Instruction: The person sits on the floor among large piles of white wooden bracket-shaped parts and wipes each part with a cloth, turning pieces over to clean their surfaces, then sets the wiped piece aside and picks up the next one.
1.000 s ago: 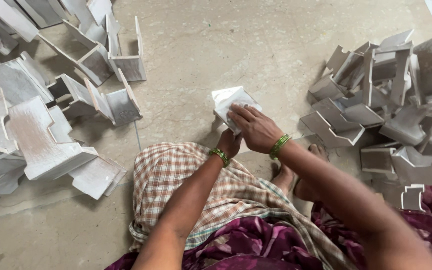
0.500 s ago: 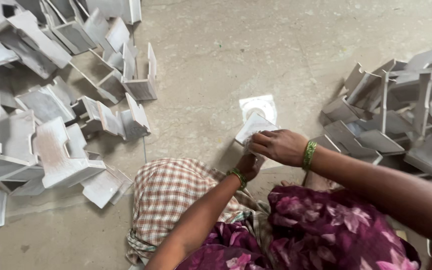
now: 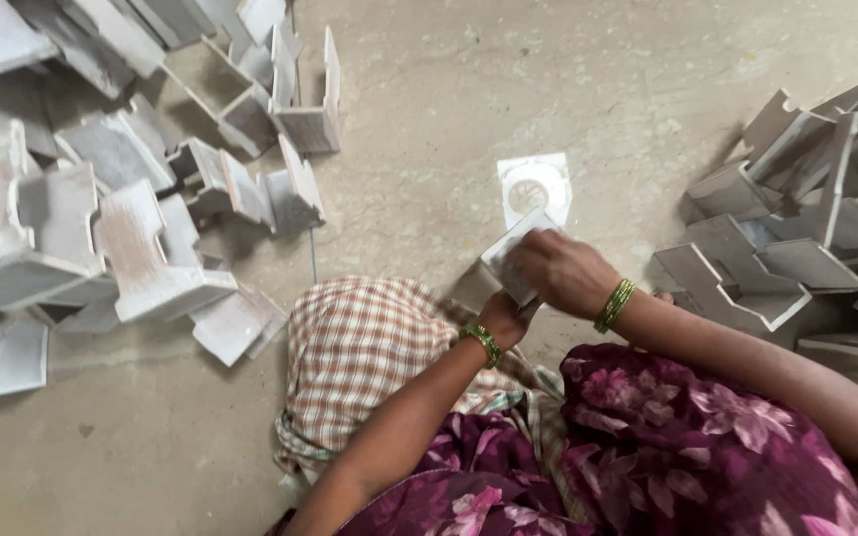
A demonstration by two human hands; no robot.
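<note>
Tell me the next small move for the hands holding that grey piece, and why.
Probably set the piece down on the right pile. Both the left hand and right hand grip it above the floor, between the two piles; which pile takes finished pieces is unclear, so this is a guess.

The grey angled piece (image 3: 510, 260) looks like matt, dusty metal, as do the heaps at nine o'clock (image 3: 121, 213) and three o'clock (image 3: 806, 238). The floor (image 3: 508, 89) is rough concrete (mottled, unpolished); the checked cloth (image 3: 369, 347) is soft woven fabric.
</note>
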